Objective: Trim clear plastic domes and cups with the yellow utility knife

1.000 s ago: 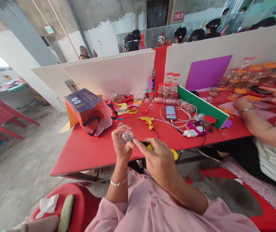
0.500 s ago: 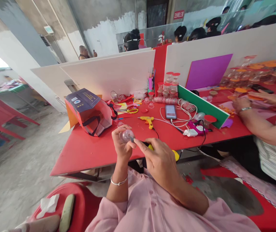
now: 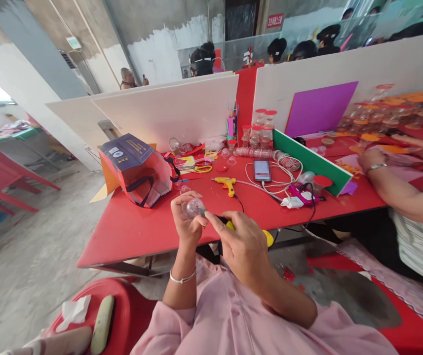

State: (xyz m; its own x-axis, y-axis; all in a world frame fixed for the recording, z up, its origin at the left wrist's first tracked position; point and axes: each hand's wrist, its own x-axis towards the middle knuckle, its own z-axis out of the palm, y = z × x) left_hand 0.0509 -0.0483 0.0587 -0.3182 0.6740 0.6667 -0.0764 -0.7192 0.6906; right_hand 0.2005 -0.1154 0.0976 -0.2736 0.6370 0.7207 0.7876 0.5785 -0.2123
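Note:
Above the front edge of the red table, my left hand [image 3: 187, 222] is closed around a clear round plastic piece [image 3: 192, 207]. My right hand [image 3: 246, 241] grips a black-and-yellow-handled tool [image 3: 230, 225], index finger stretched along it. The tool's flat grey tip meets the side of the plastic piece near my left fingertips. My palm covers much of the handle, and its exact kind is unclear. Beyond my hands lies a yellow glue gun [image 3: 226, 185]. Yellow-handled scissors [image 3: 203, 169] lie farther back.
A dark-and-red bag [image 3: 133, 167] stands left on the table [image 3: 122, 241]. Behind are a phone [image 3: 262, 170], white cables, a power strip [image 3: 302, 196], a green board [image 3: 313, 162] and stacked clear cups [image 3: 259, 135]. At right a co-worker's arm [image 3: 389, 187] rests on the table.
The plastic piece and tool tip have shifted very slightly within my hands. My grip looks the same. At right, the co-worker's far hand has moved a little.

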